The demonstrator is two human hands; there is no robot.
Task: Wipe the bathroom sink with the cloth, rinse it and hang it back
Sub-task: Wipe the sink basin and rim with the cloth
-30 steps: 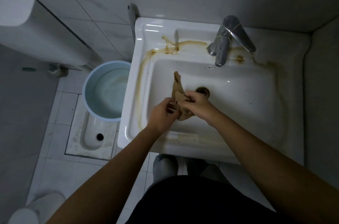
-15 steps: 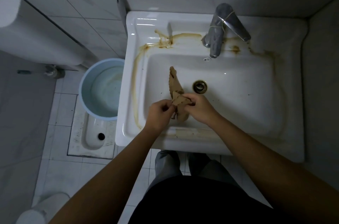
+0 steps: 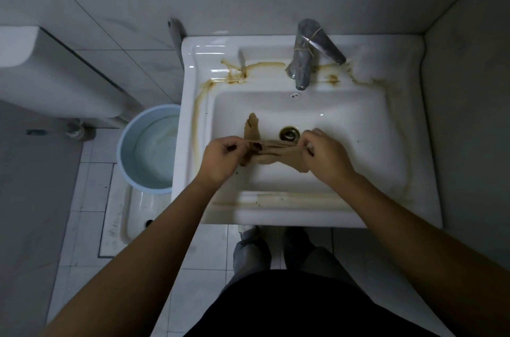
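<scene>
Tan cloth (image 3: 271, 153) is stretched between your two hands over the white sink (image 3: 356, 118), just in front of the drain (image 3: 289, 133). Your left hand (image 3: 220, 160) pinches one end with curled fingers, and your right hand (image 3: 328, 155) pinches the other the same way. A loose end points towards the tap (image 3: 305, 60). Brown stains run along the sink's rim. A blue bucket (image 3: 122, 154) of water stands on the floor to the sink's left.

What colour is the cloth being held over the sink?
Tan-brown, with darker patches; the cloth shows in the head view, stretched between both hands.
</scene>
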